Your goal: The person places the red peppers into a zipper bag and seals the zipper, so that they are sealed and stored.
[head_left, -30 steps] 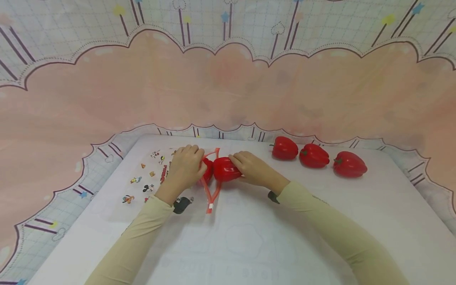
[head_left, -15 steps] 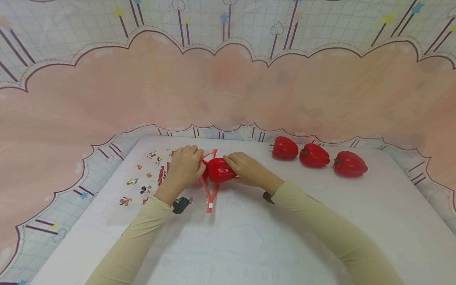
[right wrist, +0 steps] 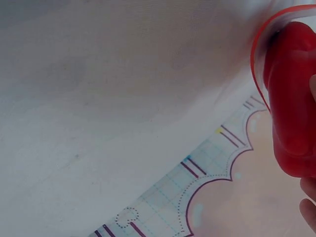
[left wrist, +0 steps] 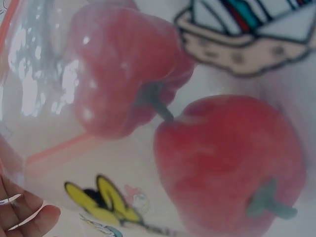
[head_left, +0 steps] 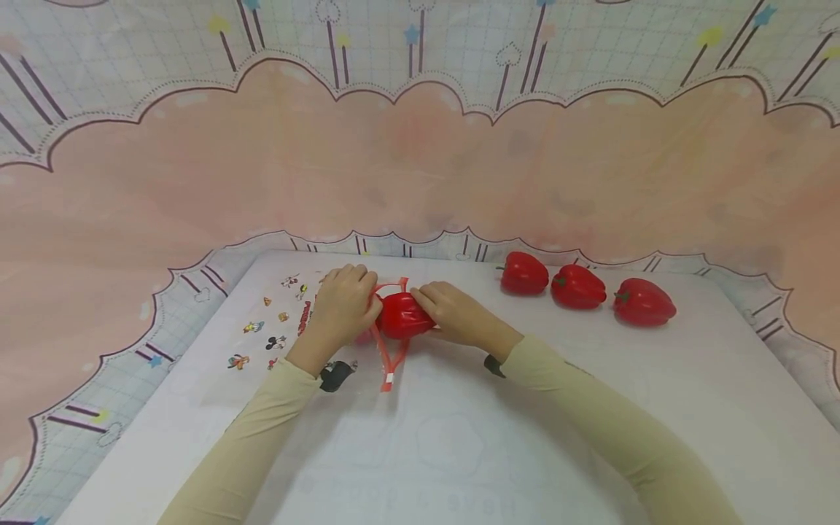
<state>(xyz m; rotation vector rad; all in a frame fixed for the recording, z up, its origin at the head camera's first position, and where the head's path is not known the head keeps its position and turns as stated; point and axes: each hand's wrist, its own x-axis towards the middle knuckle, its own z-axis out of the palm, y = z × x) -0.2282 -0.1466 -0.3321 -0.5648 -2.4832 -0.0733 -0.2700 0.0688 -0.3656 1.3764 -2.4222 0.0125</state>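
A clear plastic zip bag point(head_left: 252, 379) with cartoon stickers printed on it lies on the table, its red-edged mouth point(head_left: 389, 375) spread toward the right. My left hand point(head_left: 344, 302) grips the mouth's edge from above. Curled round the blunt end of a red bell pepper point(head_left: 403, 316), my right hand point(head_left: 459, 313) holds it in the opening. The left wrist view shows, through the film, a bell pepper point(left wrist: 232, 163) inside with a green stem, beside another bell pepper point(left wrist: 123, 74) near the mouth. From the right wrist, the held pepper point(right wrist: 296, 103) overlaps the red rim point(right wrist: 254, 59).
At the back right of the white table point(head_left: 558, 437) lie a left bell pepper point(head_left: 525, 274), a middle bell pepper point(head_left: 579, 286) and a right bell pepper point(head_left: 644, 302) in a row. A patterned curtain point(head_left: 420, 160) hangs behind the table.
My right hand has moved left, bringing the held bell pepper into the bag's mouth. My left hand stays at the edge, while the bag shifts slightly. The three peppers have not moved.
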